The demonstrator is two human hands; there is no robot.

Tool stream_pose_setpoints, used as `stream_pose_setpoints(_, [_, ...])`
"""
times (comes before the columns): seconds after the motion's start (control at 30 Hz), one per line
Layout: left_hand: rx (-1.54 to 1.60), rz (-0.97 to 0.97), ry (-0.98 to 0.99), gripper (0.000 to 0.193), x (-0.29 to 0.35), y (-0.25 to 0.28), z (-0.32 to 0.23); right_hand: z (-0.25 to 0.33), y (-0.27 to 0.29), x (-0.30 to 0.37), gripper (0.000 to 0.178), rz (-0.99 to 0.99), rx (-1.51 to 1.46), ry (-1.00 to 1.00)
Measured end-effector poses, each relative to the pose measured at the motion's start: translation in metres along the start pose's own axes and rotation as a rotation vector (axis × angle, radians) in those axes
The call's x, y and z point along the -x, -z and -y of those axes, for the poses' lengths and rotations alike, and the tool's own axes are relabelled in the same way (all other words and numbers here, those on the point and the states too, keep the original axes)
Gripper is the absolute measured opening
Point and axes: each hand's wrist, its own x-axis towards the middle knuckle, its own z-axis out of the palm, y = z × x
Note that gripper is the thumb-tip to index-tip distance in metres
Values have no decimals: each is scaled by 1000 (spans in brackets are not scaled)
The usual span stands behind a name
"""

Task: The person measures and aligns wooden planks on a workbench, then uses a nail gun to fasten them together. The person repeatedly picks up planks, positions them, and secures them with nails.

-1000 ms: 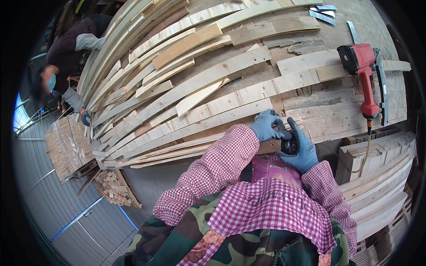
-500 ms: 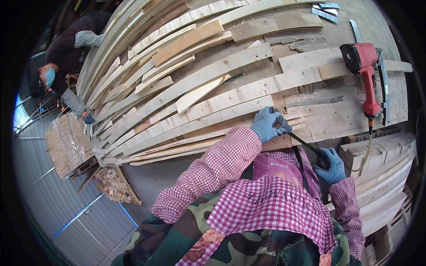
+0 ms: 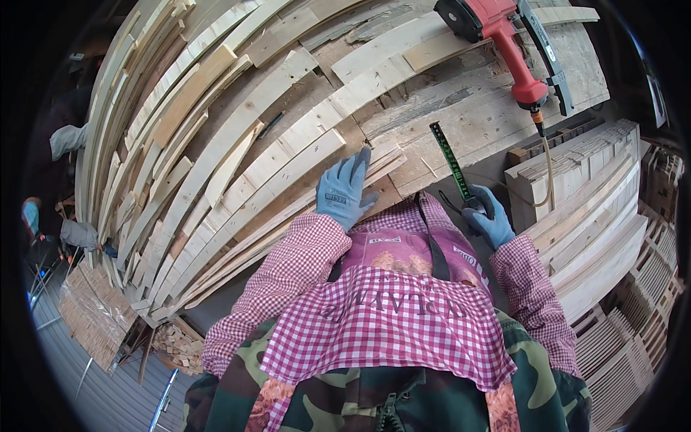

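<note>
Right hand (image 3: 491, 218) is gripping a pulled-out tape measure (image 3: 450, 159), which pokes over the worktable's (image 3: 500, 132) near edge. Left hand (image 3: 342, 191) is just lying loose, fingers extended, on wooden strips (image 3: 386, 164) along that edge.

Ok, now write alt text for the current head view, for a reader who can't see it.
A blue-gloved right hand holds an extended tape measure, while the gloved left hand lies over thin wooden strips on a workbench. A red nail gun lies farther along the board-strewn workbench, with stacked timber to the right.
</note>
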Motion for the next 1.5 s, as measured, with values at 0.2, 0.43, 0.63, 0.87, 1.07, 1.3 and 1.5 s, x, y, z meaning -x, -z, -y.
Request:
stream_pose_setpoints(0.2, [6, 129, 185, 97, -17, 3, -6, 4, -10, 4, 58, 55, -47, -52])
stream_pose_setpoints(0.43, [-40, 178, 257, 76, -40, 11, -23, 10, -7, 1, 55, 205, -154, -210])
stream_pose_setpoints(0.63, [28, 1, 173, 66, -26, -6, -13, 6, -13, -3, 51, 317, -306, -258])
stream_pose_setpoints(0.87, [-28, -12, 131, 67, -23, -3, -15, -4, -6, -20, 42, 524, -464, -357])
stream_pose_setpoints(1.07, [0, 9, 122, 69, -22, 2, -16, 2, 1, -42, 44, 582, -451, -336])
stream_pose_setpoints(1.3, [20, 28, 160, 65, -22, 8, -20, 16, 6, -47, 49, 550, -194, -408])
stream_pose_setpoints(1.5, [-6, 44, 143, 78, -21, 6, -20, -7, -5, -38, 52, 393, -24, -136])
